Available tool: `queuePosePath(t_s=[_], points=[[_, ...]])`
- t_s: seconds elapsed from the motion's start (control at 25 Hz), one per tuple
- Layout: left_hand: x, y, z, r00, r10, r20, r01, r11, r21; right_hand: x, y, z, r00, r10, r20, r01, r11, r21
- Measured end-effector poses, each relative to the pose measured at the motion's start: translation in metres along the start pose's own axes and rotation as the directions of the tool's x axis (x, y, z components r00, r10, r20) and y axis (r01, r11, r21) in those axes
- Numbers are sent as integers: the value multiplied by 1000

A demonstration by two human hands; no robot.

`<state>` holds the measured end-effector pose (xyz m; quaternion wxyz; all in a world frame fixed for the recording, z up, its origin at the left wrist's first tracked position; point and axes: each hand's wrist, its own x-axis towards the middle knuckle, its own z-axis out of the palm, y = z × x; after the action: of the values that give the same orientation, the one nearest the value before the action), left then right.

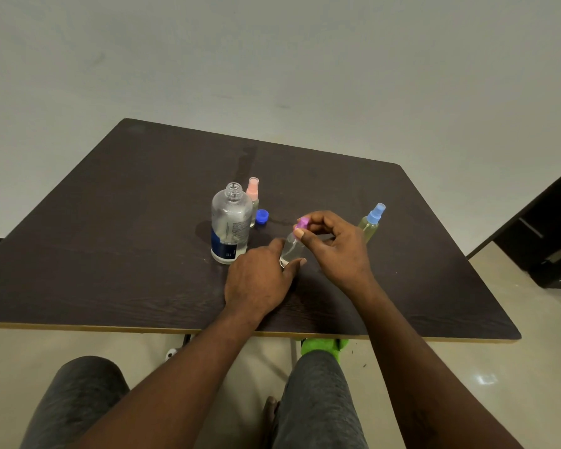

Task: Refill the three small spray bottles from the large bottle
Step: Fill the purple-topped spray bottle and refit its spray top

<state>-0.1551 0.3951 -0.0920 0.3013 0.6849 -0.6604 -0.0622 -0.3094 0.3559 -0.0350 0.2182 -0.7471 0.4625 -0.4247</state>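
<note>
While the right hand's (337,251) fingers (300,234) pinch the purple top (302,223) of the clear bottle (290,249), thumb in front and forefinger arched over it, the other fingers curl loosely behind. Whether the top is screwed on or loose cannot be told. Left hand (259,281) grips the lower part of the same bottle, thumb on the far-left side, forefinger wrapped across the base, the rest hidden under the hand. Clear bottle stands upright or nearly so on the worktop (110,241), near the middle, a little liquid visible at the bottom.

Large bottle (230,222) stands just left of the left hand, upright, neck uncapped, clear with a dark blue label low down. Blue cap (262,217) lies on the worktop just right of it, apart from the bottle. Pink-top bottle (253,189) stands upright right behind the large bottle, partly hidden by it. Blue-top bottle (373,222), yellowish-green body, stands upright behind the right hand, its lower part covered by the knuckles.

Worktop is dark wood grain with a pale edge. Below the near edge: grey-clad knees (318,393), a green thing (323,346) on the pale floor (467,384).
</note>
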Motion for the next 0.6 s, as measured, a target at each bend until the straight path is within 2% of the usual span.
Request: queuePosePath(t_s=[0.2, 0.4, 0.48, 0.6], points=[[0, -1, 2, 1000, 0, -15, 0, 1000, -19, -4, -2, 3, 998, 44, -41, -44, 999, -10], [0, -1, 2, 1000, 2, -23, -2, 1000, -9, -11, 5, 3, 995, 100, -7, -95, 966, 240], [0, -1, 3, 999, 4, -35, -4, 1000, -2, -18, 11, 4, 992, 106, -68, -84, 961, 263], [1, 0, 4, 999, 0, -42, 1, 1000, 21, -29, 18, 4, 946, 221, -235, -140, 937, 320]])
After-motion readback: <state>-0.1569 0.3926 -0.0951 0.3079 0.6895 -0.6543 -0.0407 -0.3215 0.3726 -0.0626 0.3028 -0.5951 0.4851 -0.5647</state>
